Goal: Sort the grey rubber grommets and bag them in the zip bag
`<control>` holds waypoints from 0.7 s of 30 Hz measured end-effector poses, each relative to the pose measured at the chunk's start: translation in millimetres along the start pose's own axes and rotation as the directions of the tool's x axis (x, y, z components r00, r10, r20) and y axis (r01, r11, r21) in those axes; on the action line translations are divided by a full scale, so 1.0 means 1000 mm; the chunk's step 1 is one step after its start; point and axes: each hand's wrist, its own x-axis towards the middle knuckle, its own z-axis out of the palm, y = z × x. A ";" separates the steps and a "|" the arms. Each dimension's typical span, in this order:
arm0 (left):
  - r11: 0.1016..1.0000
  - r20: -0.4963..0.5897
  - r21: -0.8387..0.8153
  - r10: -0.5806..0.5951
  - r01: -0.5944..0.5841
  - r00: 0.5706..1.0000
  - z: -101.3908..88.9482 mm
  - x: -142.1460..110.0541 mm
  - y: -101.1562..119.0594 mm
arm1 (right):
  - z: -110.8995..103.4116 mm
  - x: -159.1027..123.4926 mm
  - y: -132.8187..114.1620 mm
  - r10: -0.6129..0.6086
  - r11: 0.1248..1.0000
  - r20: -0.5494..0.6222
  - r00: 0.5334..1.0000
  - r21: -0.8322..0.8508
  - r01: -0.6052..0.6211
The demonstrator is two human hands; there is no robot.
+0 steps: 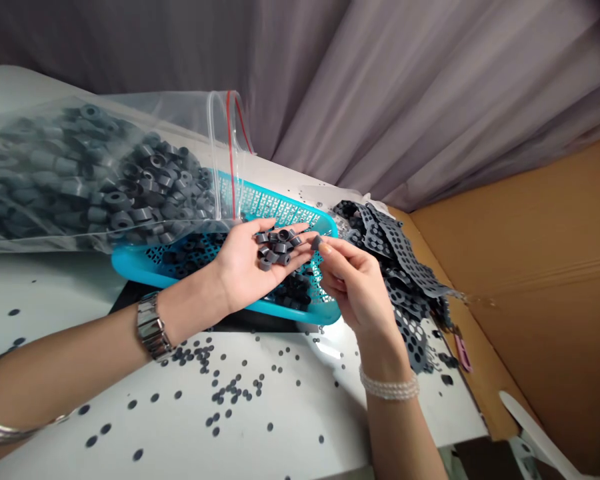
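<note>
My left hand [245,267] lies palm up over a turquoise perforated basket [145,267], cupping a small heap of grey rubber rings [277,248]. My right hand [353,283] is beside it, thumb and forefinger pinched on one grey ring [316,242] at the left fingertips. More rings lie inside the basket [293,290]. A clear zip bag [80,173] full of the same grey rings rests with its open mouth over the basket's left part.
Punched grey rubber sheets [395,257] are piled right of the basket. Small dark round discs [230,390] are scattered over the white table [280,427]. A brown cardboard wall [540,267] stands on the right, a grey curtain behind. A pink item [463,351] lies at the table's right edge.
</note>
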 end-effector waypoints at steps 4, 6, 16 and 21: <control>0.999 -0.012 -0.043 0.018 -0.019 1.000 0.002 -0.001 0.000 | -0.006 0.003 -0.002 0.131 0.900 0.140 0.981 0.399 -0.177; 0.998 -0.018 -0.056 0.019 -0.020 1.000 0.003 -0.002 0.000 | -0.008 0.004 -0.001 0.153 0.860 0.173 0.973 0.462 -0.217; 0.996 -0.019 -0.092 -0.008 0.006 1.000 0.003 -0.002 -0.001 | -0.008 0.006 -0.004 0.182 0.920 0.124 0.976 0.330 -0.213; 0.998 -0.004 -0.059 0.014 -0.014 1.000 0.003 -0.003 -0.001 | -0.008 0.007 -0.005 0.234 0.905 0.071 0.970 0.349 -0.244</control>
